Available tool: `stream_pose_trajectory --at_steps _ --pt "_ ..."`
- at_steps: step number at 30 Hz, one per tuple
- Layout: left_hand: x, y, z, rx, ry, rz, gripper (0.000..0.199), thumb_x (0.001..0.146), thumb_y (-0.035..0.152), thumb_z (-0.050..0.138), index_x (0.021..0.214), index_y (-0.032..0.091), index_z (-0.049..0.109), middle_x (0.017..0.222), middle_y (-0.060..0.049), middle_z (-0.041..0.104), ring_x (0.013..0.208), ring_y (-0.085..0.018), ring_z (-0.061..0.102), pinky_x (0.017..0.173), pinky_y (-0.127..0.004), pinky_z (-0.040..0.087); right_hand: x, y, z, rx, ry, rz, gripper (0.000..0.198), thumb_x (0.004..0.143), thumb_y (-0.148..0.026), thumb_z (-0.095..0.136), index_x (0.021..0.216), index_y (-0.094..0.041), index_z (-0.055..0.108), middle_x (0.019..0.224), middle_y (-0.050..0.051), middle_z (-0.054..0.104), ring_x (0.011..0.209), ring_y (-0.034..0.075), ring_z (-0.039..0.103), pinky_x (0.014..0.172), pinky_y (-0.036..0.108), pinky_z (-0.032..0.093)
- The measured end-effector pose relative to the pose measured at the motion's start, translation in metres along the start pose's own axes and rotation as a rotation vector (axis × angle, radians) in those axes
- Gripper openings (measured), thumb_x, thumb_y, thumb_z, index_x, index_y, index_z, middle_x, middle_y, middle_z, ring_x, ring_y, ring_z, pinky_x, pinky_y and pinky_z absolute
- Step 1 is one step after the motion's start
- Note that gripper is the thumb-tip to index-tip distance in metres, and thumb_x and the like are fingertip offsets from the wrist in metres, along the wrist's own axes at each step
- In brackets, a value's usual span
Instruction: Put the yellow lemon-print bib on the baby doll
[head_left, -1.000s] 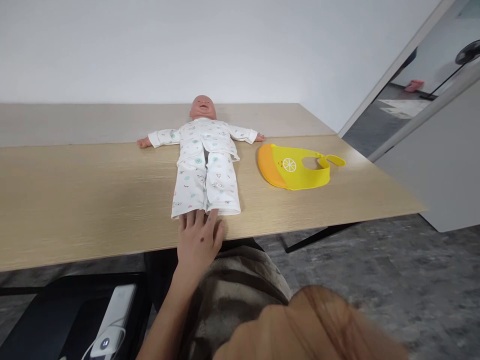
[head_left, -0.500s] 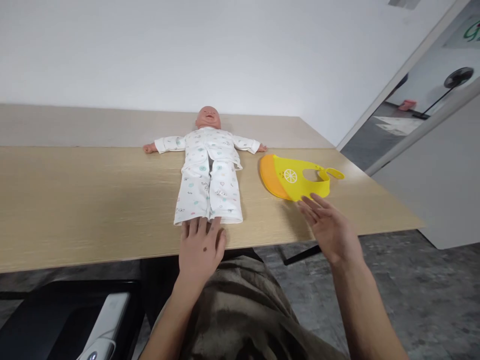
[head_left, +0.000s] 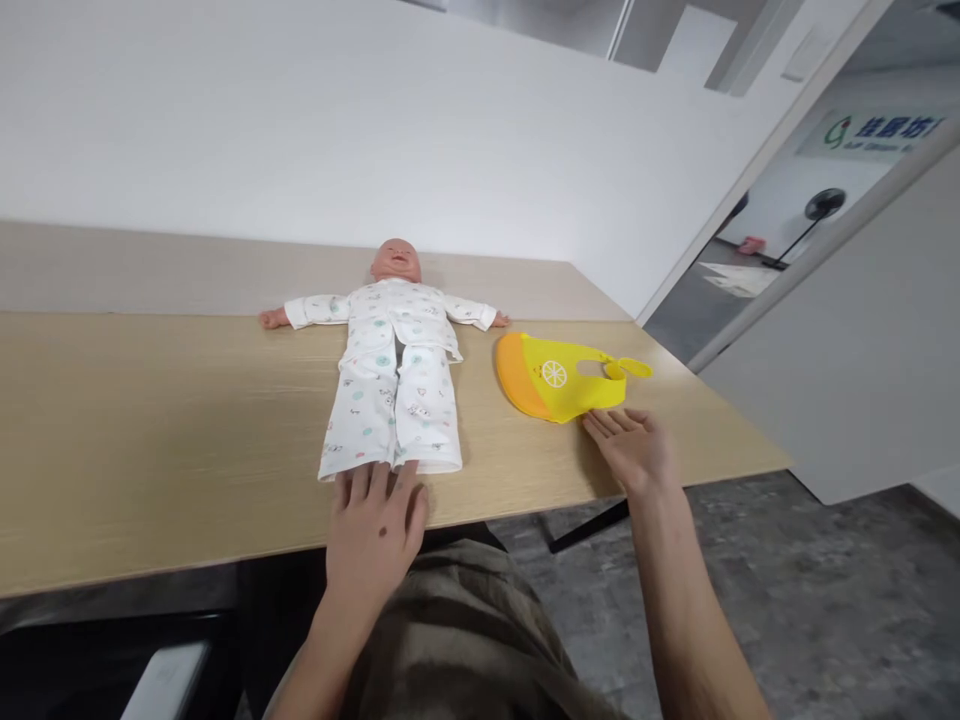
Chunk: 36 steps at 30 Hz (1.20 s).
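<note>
Doll (head_left: 391, 362) lies face-up on table (head_left: 150, 420); left hand (head_left: 373, 525) flat at its trouser cuffs, right hand (head_left: 634, 449) open, empty, beside bib (head_left: 559, 377).

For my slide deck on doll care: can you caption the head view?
Left hand at doll's trouser hems; right hand, palm up, by yellow bib on table.

**Both hands extended forward, fingers open**

Left hand (head_left: 375, 525), lower centre of frame: palm down, fingers spread and pointing away from the body, forearm running back to the bottom edge. Right hand (head_left: 634, 447), right of centre: palm turned up, fingers straight and slightly apart, bare forearm angled down toward lower right.
</note>
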<state>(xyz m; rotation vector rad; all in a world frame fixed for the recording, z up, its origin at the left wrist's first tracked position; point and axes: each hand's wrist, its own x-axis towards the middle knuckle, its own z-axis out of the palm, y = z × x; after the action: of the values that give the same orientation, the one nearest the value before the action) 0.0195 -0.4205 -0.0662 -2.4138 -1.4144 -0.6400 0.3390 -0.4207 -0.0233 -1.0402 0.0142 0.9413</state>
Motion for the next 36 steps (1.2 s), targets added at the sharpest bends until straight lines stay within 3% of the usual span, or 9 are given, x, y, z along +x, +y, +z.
stream_pose_trajectory --at_steps 5,9,15,19,25,28,32,34,36 --pt "0.001 -0.001 0.003 -0.01 0.033 0.017 0.033 0.087 0.031 0.048 0.11 0.016 0.066 0.093 -0.012 0.067 0.092 -0.033 0.058 0.085 -0.051 0.043 0.015 0.002 0.0 0.006 -0.045 0.052 0.026 0.08 -0.015 0.04 0.103 -0.011 0.05 0.103 0.015 0.058 0.1 0.022 0.062 0.065 0.029 0.06" --pt "-0.004 0.004 0.005 -0.004 0.072 -0.012 0.033 0.086 0.027 0.048 0.112 0.016 0.066 0.098 -0.013 0.068 0.095 -0.034 0.059 0.089 -0.055 0.041 0.04 -0.003 0.012 -0.021 -0.078 0.103 0.017 0.084 -0.016 0.043 0.097 -0.014 0.054 0.091 0.01 0.063 0.086 0.018 0.065 0.061 0.026 0.059" --pt "-0.012 0.02 0.006 0.012 0.155 -0.046 0.037 0.084 0.019 0.049 0.118 0.013 0.063 0.111 -0.019 0.066 0.107 -0.038 0.058 0.093 -0.061 0.038 0.069 -0.003 0.044 -0.028 -0.119 0.013 0.016 0.083 -0.009 0.045 0.087 -0.015 0.059 0.081 0.002 0.067 0.07 0.012 0.065 0.063 0.021 0.057" --pt "-0.022 0.026 0.005 -0.068 0.227 -0.018 0.038 0.082 0.018 0.053 0.12 0.013 0.061 0.125 -0.024 0.058 0.117 -0.039 0.053 0.096 -0.06 0.037 0.063 -0.009 0.071 -0.047 -0.086 -0.089 0.011 0.083 -0.014 0.049 0.084 -0.017 0.059 0.076 0.0 0.065 0.061 0.011 0.062 0.056 0.019 0.053" --pt "-0.042 0.026 -0.008 -0.465 0.286 -0.011 0.043 0.082 0.015 0.055 0.125 0.02 0.055 0.129 -0.011 0.059 0.123 -0.025 0.051 0.102 -0.038 0.043 -0.014 -0.04 0.119 -0.126 -0.365 -0.183 0.021 0.078 -0.023 0.048 0.092 -0.016 0.063 0.081 0.003 0.067 0.064 0.013 0.063 0.059 0.022 0.054" --pt "-0.032 0.022 -0.021 -0.825 0.294 -0.268 0.041 0.085 0.018 0.053 0.126 0.026 0.053 0.127 -0.006 0.061 0.118 -0.019 0.055 0.1 -0.031 0.046 -0.075 -0.057 0.13 -0.235 -0.591 -0.081 0.042 0.076 -0.037 0.048 0.111 -0.019 0.063 0.085 0.006 0.067 0.068 0.019 0.065 0.063 0.032 0.056" --pt "-0.012 0.008 -0.036 -1.475 0.176 -0.629 0.048 0.084 0.039 0.056 0.13 0.028 0.051 0.131 -0.008 0.059 0.118 -0.024 0.057 0.097 -0.039 0.05 -0.144 -0.068 0.13 -0.324 -0.909 0.028 0.055 0.073 -0.043 0.057 0.126 -0.029 0.057 0.079 0.002 0.066 0.066 0.02 0.064 0.062 0.034 0.056" --pt "-0.014 -0.006 -0.04 -1.701 0.07 -0.614 0.05 0.08 0.055 0.052 0.125 0.033 0.058 0.117 -0.006 0.068 0.108 -0.028 0.063 0.087 -0.044 0.056 -0.165 -0.067 0.129 -0.321 -0.971 0.01 0.058 0.069 -0.038 0.064 0.125 -0.027 0.058 0.079 0.002 0.067 0.067 0.019 0.064 0.065 0.031 0.056" --pt "-0.025 -0.026 -0.043 -1.706 0.025 -0.503 0.047 0.073 0.069 0.05 0.105 0.042 0.07 0.089 -0.004 0.075 0.09 -0.032 0.069 0.07 -0.046 0.06 -0.177 -0.062 0.13 -0.33 -0.975 -0.045 0.057 0.065 -0.034 0.067 0.121 -0.023 0.062 0.081 0.003 0.068 0.07 0.019 0.064 0.069 0.029 0.056"
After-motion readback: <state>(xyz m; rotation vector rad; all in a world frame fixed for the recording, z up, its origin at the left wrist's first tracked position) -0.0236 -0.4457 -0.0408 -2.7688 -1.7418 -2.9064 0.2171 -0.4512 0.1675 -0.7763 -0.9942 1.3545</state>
